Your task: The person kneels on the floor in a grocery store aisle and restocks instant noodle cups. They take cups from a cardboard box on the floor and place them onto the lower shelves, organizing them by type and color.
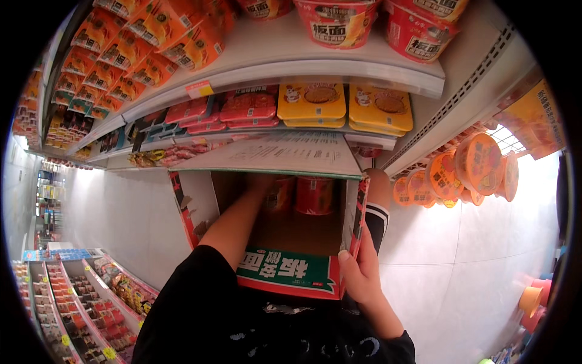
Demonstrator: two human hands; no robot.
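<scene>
An open cardboard carton (336, 284) with red and green printing rests in front of my body, its mouth facing me. Inside, red instant noodle bowls (314, 195) stand towards the back. My left hand (260, 185) reaches deep into the carton, beside the bowls. Shadow hides its fingers, so whether it grips a bowl cannot be told. With thumb and fingers, my right hand (361, 270) grips the carton's right side edge. The upper flap (273, 154) stretches forward towards the shelves.
Above, a shelf (273, 57) carries red noodle bowls (336, 22) and orange noodle packs (182, 43). Yellow flat packs (311, 102) lie one level below. Round orange tubs (477, 164) hang at right. Another stocked shelf (68, 300) stands lower left, across the tiled floor (127, 209).
</scene>
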